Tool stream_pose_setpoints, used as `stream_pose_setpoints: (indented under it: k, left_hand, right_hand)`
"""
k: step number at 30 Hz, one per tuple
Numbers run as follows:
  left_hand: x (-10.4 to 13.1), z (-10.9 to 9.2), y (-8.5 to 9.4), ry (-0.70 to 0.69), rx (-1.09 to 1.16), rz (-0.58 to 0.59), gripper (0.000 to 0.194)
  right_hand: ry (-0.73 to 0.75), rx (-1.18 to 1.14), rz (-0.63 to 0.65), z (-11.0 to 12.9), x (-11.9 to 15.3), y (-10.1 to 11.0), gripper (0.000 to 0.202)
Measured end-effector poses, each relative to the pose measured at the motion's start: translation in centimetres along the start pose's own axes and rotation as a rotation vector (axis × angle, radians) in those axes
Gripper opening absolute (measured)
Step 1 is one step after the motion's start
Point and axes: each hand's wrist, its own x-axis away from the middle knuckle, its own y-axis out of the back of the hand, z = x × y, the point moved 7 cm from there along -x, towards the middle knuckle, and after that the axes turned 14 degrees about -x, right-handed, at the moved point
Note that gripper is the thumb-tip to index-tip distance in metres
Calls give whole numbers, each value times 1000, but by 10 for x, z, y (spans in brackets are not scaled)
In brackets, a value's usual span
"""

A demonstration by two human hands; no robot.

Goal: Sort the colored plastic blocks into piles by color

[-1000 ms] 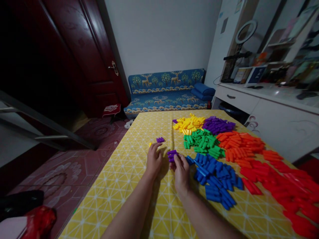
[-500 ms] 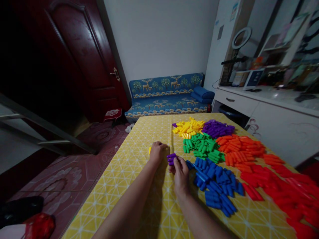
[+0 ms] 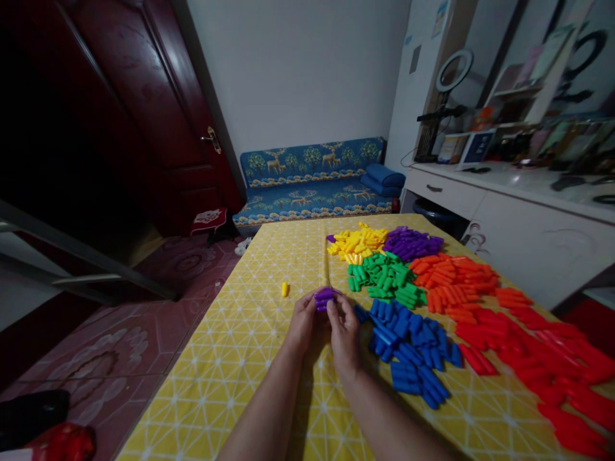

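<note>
Between my two hands is a small bundle of purple plastic tubes, lying side by side. My left hand grips the bundle's left end, and my right hand has its thumb and fingers closed on the right end. Some of the fingers are hidden behind the tubes. A single yellow tube lies on the tablecloth, just beyond and left of my left hand. Close to my right hand is a heap of blue tubes, with green tubes behind it.
Farther back are piles of yellow tubes and purple tubes. Orange tubes and red tubes spread along the right. A yellow patterned cloth covers the table. A blue sofa stands beyond, a white dresser at right.
My left hand has moved right, away from the yellow tube, and now holds the purple bundle together with my right hand. The view has shifted slightly.
</note>
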Motion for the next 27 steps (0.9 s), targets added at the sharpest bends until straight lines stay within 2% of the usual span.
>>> stream_pose_setpoints:
  k: [2, 4, 5, 8, 10, 11, 13, 15, 19, 22, 24, 27]
  left_hand:
    - [1, -3, -2, -30, -47, 20, 40]
    - [2, -13, 5, -125, -213, -44, 35]
    - [3, -20, 12, -201, -347, -122, 30]
    - [11, -48, 39, -450, -821, -457, 23]
    - [12, -55, 55, -498, -1041, -617, 31]
    - [9, -54, 63, -471, -1106, -644, 35]
    - [-1, -46, 73, -388, -1171, -612, 32]
    - [-10, -37, 76, -346, -1167, -532, 20]
    - [-17, -31, 69, -352, -1126, -430, 21]
    - [-15, -32, 66, -351, -1119, -399, 22]
    - [-13, -33, 66, -352, -1092, -395, 25]
    - [-13, -33, 68, -358, -1040, -402, 24]
  right_hand:
    - [-18, 11, -27, -3, 0, 2, 40]
    - [-27, 20, -66, -4, 0, 4, 42]
    - [-29, 14, -81, -4, 1, 4, 42]
    - [-59, -42, -117, -3, 2, 5, 43]
    - [-82, -75, -129, -3, 2, 5, 42]
    - [-89, -81, -130, -3, 2, 5, 41]
    - [-99, -84, -116, -4, 3, 4, 40]
    - [-106, -84, -104, -5, 4, 3, 39]
    - [-152, -74, -65, -6, 10, -2, 38]
    - [-158, -26, 15, 6, 7, -8, 39]
    - [-100, 32, 77, 25, -8, -7, 40]
    - [48, 154, 73, 63, -56, 11, 41]
